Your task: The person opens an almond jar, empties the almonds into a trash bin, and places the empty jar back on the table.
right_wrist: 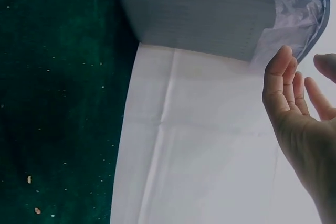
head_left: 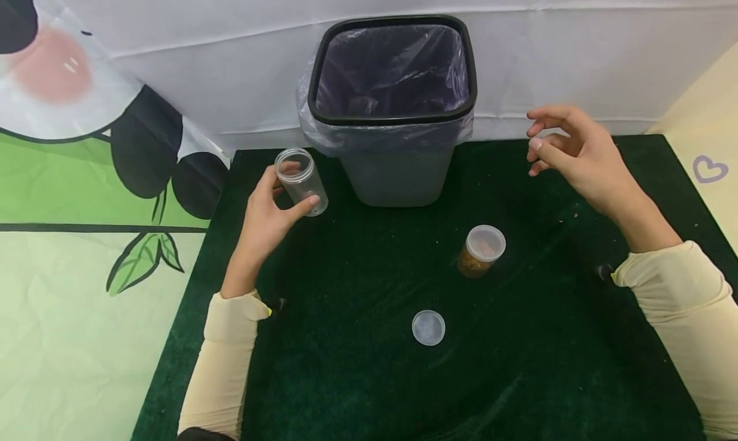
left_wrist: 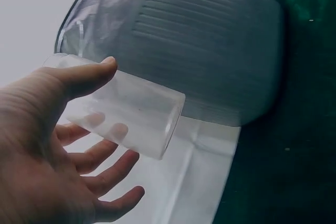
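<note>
Left of the bin, my left hand (head_left: 268, 207) grips a clear plastic jar (head_left: 303, 184) with no lid on its threaded mouth. In the left wrist view the jar (left_wrist: 134, 108) looks see-through, with thumb on one side and fingertips on the other. My right hand (head_left: 582, 156) hovers at the right, fingers loosely bent, holding nothing. A second jar (head_left: 475, 261), capped with a translucent lid, stands on the table with brownish contents. Nearer me lies a loose round lid (head_left: 428, 328).
A grey bin (head_left: 398, 172) with a black rim and a clear liner bag stands at the table's back edge. Small crumbs (right_wrist: 37, 211) dot the dark green cloth (head_left: 346, 364). A white sheet (head_left: 548, 43) hangs behind.
</note>
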`<state>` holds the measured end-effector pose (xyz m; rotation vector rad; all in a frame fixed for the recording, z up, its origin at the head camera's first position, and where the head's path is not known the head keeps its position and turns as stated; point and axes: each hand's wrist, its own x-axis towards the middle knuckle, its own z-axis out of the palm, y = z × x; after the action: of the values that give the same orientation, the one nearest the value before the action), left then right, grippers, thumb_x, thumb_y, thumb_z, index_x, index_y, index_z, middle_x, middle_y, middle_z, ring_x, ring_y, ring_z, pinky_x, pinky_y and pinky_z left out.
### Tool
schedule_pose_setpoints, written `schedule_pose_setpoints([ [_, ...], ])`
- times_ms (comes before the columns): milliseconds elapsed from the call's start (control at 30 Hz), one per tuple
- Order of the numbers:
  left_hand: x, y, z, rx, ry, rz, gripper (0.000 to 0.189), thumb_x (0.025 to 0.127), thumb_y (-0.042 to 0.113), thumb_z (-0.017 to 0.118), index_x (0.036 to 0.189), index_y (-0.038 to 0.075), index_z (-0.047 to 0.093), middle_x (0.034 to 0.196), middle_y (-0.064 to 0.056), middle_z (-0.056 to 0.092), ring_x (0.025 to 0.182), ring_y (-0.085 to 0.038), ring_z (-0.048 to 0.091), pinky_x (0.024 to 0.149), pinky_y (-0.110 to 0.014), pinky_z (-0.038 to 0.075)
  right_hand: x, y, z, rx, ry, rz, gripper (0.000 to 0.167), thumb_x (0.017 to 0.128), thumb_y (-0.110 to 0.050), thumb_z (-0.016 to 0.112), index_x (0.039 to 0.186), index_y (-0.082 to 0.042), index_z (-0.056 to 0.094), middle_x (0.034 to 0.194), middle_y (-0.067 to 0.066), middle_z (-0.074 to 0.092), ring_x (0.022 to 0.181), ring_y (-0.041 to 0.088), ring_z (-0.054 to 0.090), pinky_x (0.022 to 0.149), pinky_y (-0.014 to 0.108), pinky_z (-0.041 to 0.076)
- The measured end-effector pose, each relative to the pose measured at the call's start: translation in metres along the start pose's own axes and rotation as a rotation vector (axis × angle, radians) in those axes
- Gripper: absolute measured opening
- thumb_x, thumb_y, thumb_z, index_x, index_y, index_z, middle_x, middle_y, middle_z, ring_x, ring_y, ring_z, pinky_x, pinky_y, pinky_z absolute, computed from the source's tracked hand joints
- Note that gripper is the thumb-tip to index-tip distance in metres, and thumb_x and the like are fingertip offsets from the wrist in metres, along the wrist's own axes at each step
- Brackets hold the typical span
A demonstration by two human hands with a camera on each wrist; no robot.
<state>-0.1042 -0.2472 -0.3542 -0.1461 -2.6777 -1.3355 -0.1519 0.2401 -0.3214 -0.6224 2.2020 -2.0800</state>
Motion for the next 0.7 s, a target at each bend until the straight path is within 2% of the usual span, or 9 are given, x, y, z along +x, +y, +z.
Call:
schedule_pose_setpoints([
  [267, -0.012, -0.019, 0.021, 0.014, -0.082, -0.044, 0.066, 0.092, 0.032, 0.082, 0.146, 0.013, 0.049, 0.146, -0.010, 0.057, 0.140, -0.030, 0.049, 0.120, -0.061, 0.035, -0.010, 0.010, 0.002, -0.150, 0.011, 0.008, 0.046, 0.103, -0.003, 0.060, 0.148, -0.010, 0.052, 0.122, 0.006, 0.056, 0.084, 0.016, 0.065, 0.071, 0.018, 0.059],
  [500, -0.020, -0.028, 0.037, -0.007, -0.143, -0.042, 0.066, 0.090, 0.029, 0.084, 0.145, 0.015, 0.051, 0.143, -0.009, 0.060, 0.135, -0.029, 0.054, 0.118, -0.058, 0.040, -0.016, 0.017, 0.003, -0.338, 0.047, -0.011, 0.048, 0.103, -0.003, 0.060, 0.149, -0.012, 0.051, 0.123, 0.000, 0.056, 0.086, 0.009, 0.065, 0.071, 0.016, 0.057],
  [700, -0.027, -0.038, 0.047, 0.032, -0.175, -0.073, 0.068, 0.089, 0.030, 0.085, 0.146, 0.015, 0.051, 0.141, -0.008, 0.061, 0.134, -0.029, 0.056, 0.117, -0.058, 0.042, -0.022, 0.027, 0.009, -0.528, 0.076, -0.053, 0.049, 0.101, -0.002, 0.064, 0.148, -0.011, 0.053, 0.122, -0.006, 0.055, 0.091, 0.002, 0.061, 0.070, 0.010, 0.054],
])
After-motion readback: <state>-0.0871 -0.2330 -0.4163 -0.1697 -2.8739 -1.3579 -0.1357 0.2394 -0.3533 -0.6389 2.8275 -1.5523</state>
